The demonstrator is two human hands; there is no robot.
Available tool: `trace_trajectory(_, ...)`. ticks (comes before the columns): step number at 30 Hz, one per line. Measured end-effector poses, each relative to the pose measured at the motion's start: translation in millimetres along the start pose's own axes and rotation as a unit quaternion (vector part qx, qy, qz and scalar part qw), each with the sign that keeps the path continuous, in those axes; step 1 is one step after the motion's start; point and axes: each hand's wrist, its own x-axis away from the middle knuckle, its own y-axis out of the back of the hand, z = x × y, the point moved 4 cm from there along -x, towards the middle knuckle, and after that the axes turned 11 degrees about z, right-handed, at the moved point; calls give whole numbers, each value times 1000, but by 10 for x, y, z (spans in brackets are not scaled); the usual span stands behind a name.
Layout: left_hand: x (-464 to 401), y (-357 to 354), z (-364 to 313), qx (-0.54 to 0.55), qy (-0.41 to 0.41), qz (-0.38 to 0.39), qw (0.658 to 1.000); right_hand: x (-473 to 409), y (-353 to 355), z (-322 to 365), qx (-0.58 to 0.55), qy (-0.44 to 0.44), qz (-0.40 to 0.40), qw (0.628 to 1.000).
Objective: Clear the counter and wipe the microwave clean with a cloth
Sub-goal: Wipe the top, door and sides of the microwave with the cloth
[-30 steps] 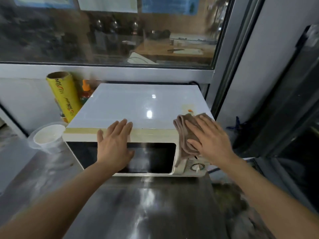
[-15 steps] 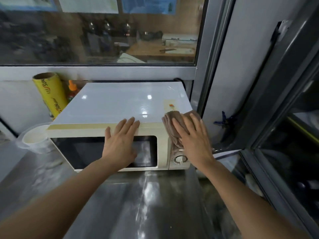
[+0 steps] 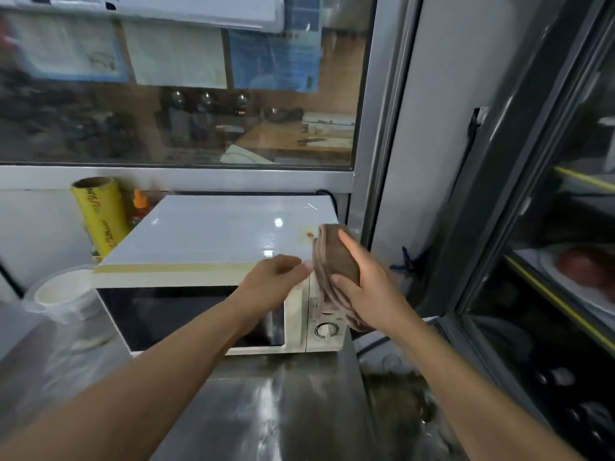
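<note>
A cream-white microwave [image 3: 213,237] stands on the steel counter [image 3: 273,410] under the window. Its dark door faces me and a dial sits at its lower right. My right hand [image 3: 369,287] grips a folded brown cloth [image 3: 336,257] at the microwave's front right top corner, lifted a little off the top. My left hand [image 3: 273,277] reaches across the top front edge toward the cloth, fingertips at or near its left edge; I cannot tell if they touch it.
A yellow roll of cling film [image 3: 100,217] and an orange-capped bottle [image 3: 139,207] stand left of the microwave. A clear plastic tub [image 3: 63,294] sits at its front left. A steel post and a glass-fronted fridge [image 3: 549,261] close off the right.
My right hand has lifted the cloth from flat on the corner and now grips it. My left hand slid right along the front edge toward the cloth. My view tilted up.
</note>
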Motion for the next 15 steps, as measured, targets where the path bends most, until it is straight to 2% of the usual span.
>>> trace_trajectory(2, 4, -28, -129, 96, 27, 15, 995, 19, -46, 165, -65, 10, 49, 997)
trace_trajectory(4, 48, 24, -221, 149, 24, -9, 988, 33, -97, 289, -126, 16, 94, 987)
trace_trajectory(8, 212, 208, -296, 175, 7, -60, 983, 33, -196, 419, -224, 15, 176, 958)
trace_trajectory(12, 362, 456, -361, 139, -30, -79, 987, -102, -173, 531, -321, 12, 137, 937)
trace_trajectory(15, 458, 646, -425, 101, -57, -49, 992, -284, -148, 624, -317, 1, 127, 940)
